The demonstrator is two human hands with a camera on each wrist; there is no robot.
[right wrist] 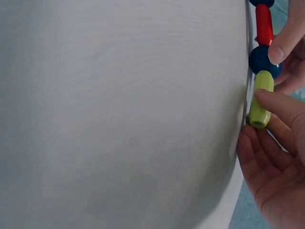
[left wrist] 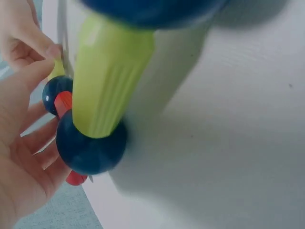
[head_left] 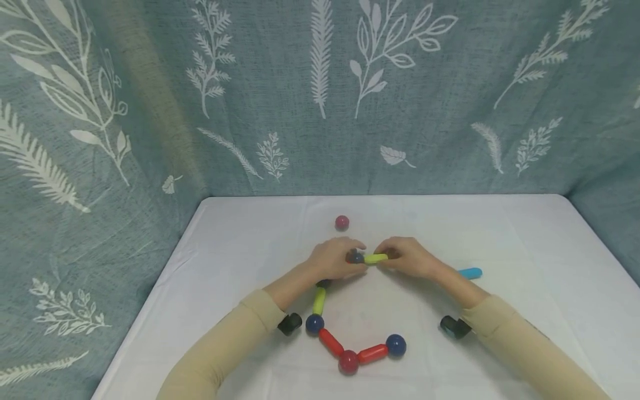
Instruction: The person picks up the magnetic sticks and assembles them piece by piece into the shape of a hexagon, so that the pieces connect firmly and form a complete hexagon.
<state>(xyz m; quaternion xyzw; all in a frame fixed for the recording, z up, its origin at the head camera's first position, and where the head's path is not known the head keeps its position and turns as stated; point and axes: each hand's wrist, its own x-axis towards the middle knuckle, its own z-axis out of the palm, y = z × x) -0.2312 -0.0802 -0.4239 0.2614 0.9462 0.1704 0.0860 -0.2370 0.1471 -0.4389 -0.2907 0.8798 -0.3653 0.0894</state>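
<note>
My left hand (head_left: 337, 257) grips a blue ball (head_left: 356, 258) between thumb and fingers. From that ball a yellow-green rod (head_left: 376, 259) points right, its other end pinched by my right hand (head_left: 406, 256). In the right wrist view a red rod (right wrist: 264, 25) joins the held blue ball (right wrist: 262, 61) to another blue ball. Below my left hand the chain continues with a second yellow-green rod (head_left: 319, 301), a blue ball (head_left: 314, 323), a red rod (head_left: 330, 341), a red ball (head_left: 348, 362), another red rod (head_left: 373, 353) and an end blue ball (head_left: 396, 345). My left hand hides part of it.
A loose red ball (head_left: 342, 223) lies beyond my hands on the white table (head_left: 240, 244). A light blue rod (head_left: 470, 273) shows partly behind my right forearm. A patterned blue-green curtain (head_left: 310, 150) hangs at the table's back and sides.
</note>
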